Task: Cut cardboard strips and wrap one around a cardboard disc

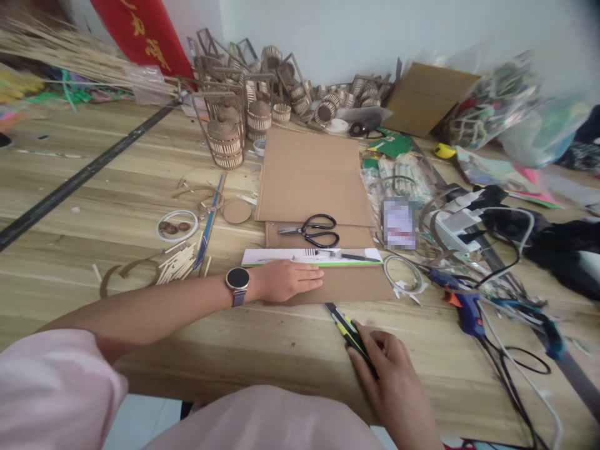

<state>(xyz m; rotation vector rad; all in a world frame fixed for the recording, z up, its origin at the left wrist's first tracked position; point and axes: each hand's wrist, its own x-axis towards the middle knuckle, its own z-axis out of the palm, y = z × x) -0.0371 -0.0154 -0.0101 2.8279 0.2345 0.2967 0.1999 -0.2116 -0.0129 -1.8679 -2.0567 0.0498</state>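
Note:
My left hand [288, 281] lies flat, fingers together and stretched out, on a piece of brown cardboard [356, 286] and the near edge of a long white strip [262, 257] with a green border. A watch is on that wrist. My right hand [391, 369] is wrapped round a black and yellow-green utility knife [349, 331]. The knife's tip points away from me, close to the cardboard's near edge. Black-handled scissors [319, 232] rest on more cardboard just beyond the strip. A larger cardboard sheet [312, 175] lies behind them.
Small bamboo baskets [227, 140] crowd the back. To the right are a blue glue gun [469, 309], cables, a tape roll [403, 274] and a white power strip [452, 228]. Thin wooden sticks [178, 262], a blue ruler [204, 244] and a tape ring with brown pieces lie left.

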